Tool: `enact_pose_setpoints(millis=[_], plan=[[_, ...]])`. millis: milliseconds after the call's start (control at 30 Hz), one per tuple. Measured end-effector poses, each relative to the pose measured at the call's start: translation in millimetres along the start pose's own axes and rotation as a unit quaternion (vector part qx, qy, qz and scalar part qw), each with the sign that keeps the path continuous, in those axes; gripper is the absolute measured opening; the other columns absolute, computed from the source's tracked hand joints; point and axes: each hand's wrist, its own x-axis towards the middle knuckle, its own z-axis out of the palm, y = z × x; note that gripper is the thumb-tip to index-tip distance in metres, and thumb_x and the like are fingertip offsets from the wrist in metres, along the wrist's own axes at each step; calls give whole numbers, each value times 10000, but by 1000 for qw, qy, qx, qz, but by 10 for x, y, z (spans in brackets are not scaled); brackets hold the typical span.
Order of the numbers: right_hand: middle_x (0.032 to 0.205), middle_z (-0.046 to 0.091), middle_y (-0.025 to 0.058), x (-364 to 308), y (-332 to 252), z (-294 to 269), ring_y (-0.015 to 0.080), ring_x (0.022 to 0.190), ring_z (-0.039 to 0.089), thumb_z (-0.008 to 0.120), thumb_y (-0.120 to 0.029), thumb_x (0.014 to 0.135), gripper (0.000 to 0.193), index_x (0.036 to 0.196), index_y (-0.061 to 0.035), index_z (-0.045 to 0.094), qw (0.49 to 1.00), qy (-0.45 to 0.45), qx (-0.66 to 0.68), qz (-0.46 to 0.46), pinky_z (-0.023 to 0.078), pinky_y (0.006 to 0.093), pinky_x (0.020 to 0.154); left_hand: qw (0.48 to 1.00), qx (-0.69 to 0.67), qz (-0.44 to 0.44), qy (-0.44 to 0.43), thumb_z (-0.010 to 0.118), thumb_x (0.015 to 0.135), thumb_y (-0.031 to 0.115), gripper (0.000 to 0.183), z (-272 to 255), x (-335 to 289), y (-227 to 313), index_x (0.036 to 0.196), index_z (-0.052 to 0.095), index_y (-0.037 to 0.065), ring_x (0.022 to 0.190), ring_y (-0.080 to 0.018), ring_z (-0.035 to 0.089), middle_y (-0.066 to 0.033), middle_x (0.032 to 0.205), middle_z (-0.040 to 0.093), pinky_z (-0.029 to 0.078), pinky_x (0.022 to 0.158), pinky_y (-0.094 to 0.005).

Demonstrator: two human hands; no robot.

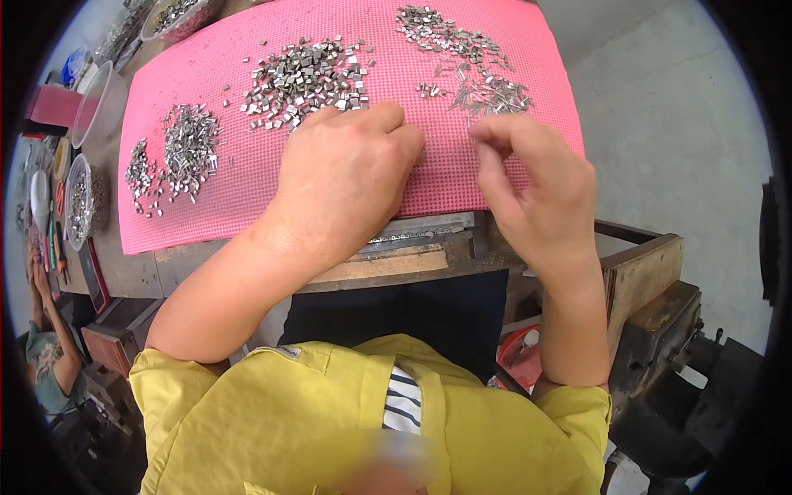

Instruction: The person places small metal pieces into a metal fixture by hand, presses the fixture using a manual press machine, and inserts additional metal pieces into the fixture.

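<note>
One wide fisheye view looks steeply down from the wearer's head — near enough that the yellow shirt fills the lower middle — and faces forward over the left hand, the right hand and the pink mat, whose edges bend.

One left hand, one right hand. Pink mat: one, under both. Metal-bit piles: two left of left hand, one beyond it, about two, merging, beyond right hand. Clear tubs: three, farther left.

Metal pieces on mat, tubs to left
</note>
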Motion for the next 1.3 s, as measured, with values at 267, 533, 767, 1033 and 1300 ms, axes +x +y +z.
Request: enact_pose_setpoints(millis=[267,533,767,1033,1300], plan=[[918,649,126,-338,-277,-106,333,837,639,670,99,808,197,964,-19,689,986,-78,133,59,519,404,729,1000,-23,-8,-4,749,849,139,72,-4,-1,-4,892,722,88,753,-320,668,-76,837,665,539,697,-419],[832,676,78,-442,-250,2,285,780,645,748,93,745,340,1046,-66,755,991,-16,127,31,514,380,722,978,-194,-69,13,716,875,53,100,-158,-238,165,971,690,53,797,-315,670,-103,861,672,512,700,-400],[799,692,67,-469,-224,32,260,734,652,772,84,732,404,1105,-72,771,993,3,115,19,510,362,715,968,-236,-84,2,758,835,46,110,-178,-469,303,938,722,59,845,-260,679,-67,959,726,480,744,-358],[801,698,55,-460,-220,67,244,737,656,773,78,725,412,1108,-75,765,995,9,99,13,501,365,705,972,-221,-78,16,785,804,53,128,-122,-477,316,920,734,70,849,-251,680,-56,963,729,474,744,-354],[810,699,51,-448,-215,58,251,748,662,735,95,664,489,1130,-53,748,997,4,52,-60,499,384,707,980,-186,-51,45,801,776,48,163,-77,-482,335,924,734,64,847,-250,666,-53,966,723,458,739,-360]])
